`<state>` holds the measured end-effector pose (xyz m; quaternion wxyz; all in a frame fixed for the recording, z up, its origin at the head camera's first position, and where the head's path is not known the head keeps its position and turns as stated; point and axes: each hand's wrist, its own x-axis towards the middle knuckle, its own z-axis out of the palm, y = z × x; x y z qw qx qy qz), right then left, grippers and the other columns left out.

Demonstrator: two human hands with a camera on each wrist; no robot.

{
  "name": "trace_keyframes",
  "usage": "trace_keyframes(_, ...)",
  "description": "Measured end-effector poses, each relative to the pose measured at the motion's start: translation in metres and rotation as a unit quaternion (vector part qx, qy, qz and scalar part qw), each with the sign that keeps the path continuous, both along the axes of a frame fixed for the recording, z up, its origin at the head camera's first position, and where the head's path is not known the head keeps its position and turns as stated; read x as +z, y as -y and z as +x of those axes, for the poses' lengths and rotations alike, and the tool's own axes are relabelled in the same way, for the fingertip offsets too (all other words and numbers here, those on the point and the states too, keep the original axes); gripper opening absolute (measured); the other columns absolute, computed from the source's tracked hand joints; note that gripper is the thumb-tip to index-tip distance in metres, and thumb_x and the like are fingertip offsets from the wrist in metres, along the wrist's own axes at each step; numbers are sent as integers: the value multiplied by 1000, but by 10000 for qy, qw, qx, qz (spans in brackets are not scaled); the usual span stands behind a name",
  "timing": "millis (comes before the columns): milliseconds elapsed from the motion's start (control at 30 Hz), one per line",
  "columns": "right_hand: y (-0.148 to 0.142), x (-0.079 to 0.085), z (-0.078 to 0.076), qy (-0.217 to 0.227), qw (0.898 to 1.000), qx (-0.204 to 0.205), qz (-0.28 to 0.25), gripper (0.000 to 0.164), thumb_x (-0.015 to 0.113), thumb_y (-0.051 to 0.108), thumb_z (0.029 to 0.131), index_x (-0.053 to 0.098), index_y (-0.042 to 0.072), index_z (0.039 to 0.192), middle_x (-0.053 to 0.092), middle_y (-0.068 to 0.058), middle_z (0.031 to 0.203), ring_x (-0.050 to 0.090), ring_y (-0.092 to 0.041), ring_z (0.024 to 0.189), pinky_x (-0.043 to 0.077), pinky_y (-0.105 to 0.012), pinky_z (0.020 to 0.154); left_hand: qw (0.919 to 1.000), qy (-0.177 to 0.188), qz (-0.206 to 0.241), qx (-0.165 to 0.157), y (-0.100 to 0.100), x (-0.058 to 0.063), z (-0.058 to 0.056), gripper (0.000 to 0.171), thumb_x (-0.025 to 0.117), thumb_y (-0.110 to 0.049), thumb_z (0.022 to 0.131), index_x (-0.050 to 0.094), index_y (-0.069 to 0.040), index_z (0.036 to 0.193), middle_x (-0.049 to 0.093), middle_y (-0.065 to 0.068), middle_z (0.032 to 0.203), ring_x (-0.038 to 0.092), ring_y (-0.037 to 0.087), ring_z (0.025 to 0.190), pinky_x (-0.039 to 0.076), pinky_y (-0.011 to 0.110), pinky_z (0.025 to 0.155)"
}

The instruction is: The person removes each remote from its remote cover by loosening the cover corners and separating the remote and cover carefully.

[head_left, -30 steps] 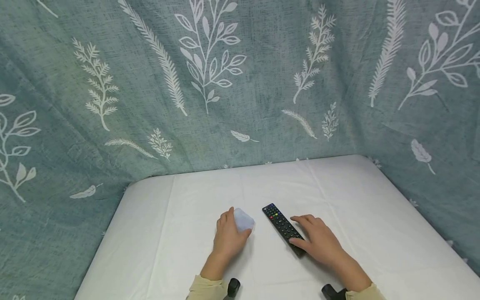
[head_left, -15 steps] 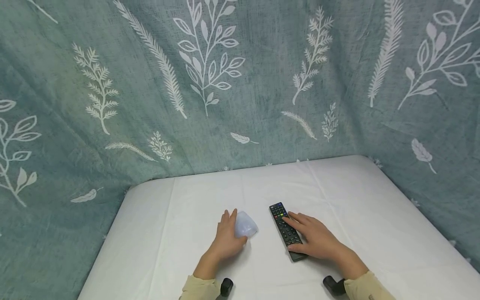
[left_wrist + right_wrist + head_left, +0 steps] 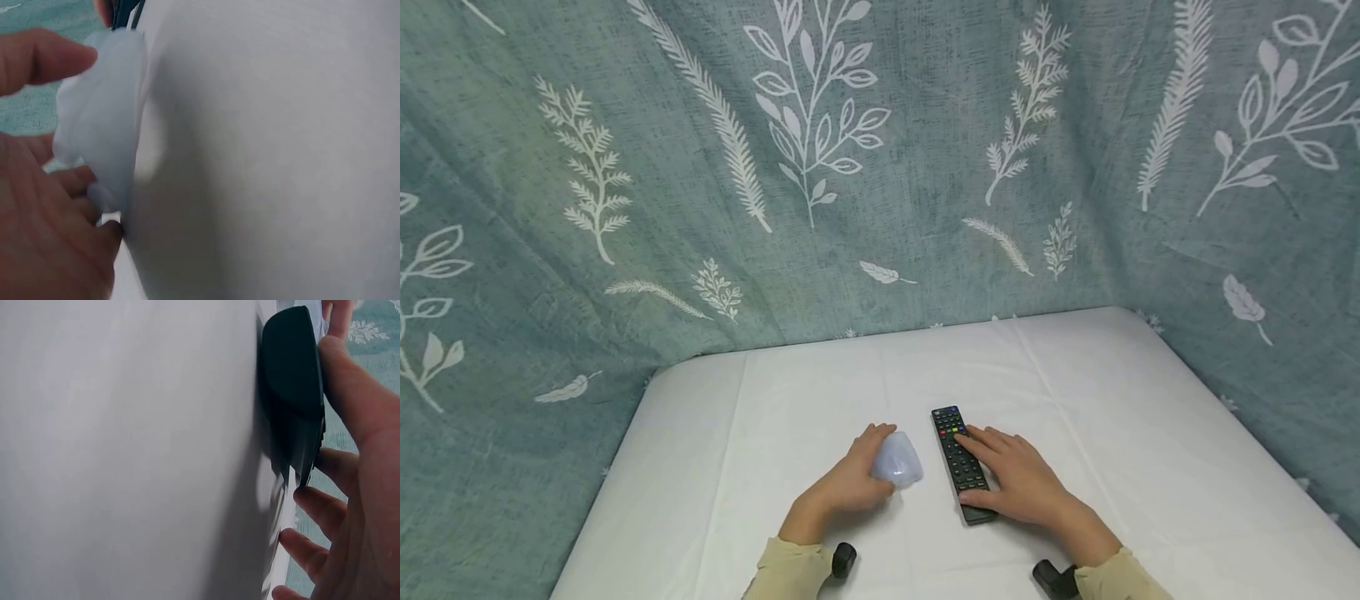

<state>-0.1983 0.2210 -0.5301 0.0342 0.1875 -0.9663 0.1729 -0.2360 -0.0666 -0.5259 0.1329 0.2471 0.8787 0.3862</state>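
In the head view my left hand [image 3: 853, 477] spans a small pale-blue translucent piece [image 3: 898, 460] with a soft, wavy edge, its fingers at the far side and its thumb at the near side. The left wrist view shows the thumb [image 3: 78, 59] against the pale-blue piece, with the other fingers round its opposite edge. To its right, a black remote control [image 3: 958, 462] with coloured buttons lies slanted. My right hand [image 3: 1018, 479] rests over it, fingers loosely spread across the keys. The right wrist view has the thumb [image 3: 350, 381] along the remote's near end.
A white cloth [image 3: 805, 392] covers the work surface. Behind it and at both sides hangs a green-blue curtain [image 3: 925, 167] with white leaf prints. Black wrist devices [image 3: 844, 560] sit by both beige cuffs.
The pale-blue piece has turned and shifted slightly nearer and right with my left hand. The remote has turned steeper, moving right then back left, as my right hand came over its keys.
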Motion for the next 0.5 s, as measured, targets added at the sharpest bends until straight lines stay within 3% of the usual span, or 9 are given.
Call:
trace_keyframes(133,6,1,0,64,9999,-130,47,85,67,70,80,50,23,148,49,-9,153,46,-39,139,36,-62,112,9995,118,103,-275,0,0,0,86,65,-3,72,34,-11,152,26,19,163,12,45,154,15,69,120)
trace_keyframes(267,10,2,1,86,9997,-217,14,85,70,68,79,51,22,147,50,-9,152,46,-40,139,36,-62,112,9990,-120,-38,-423,-1,-1,-2,88,65,-3,69,36,-11,152,25,19,164,10,41,155,5,68,121)
trace_keyframes(500,15,4,2,216,9994,-253,15,84,70,67,79,50,21,147,49,-9,153,45,-42,140,35,-64,112,9986,-280,-422,-179,-4,-1,1,95,67,-11,69,30,-15,157,11,18,168,4,39,156,-1,69,121)
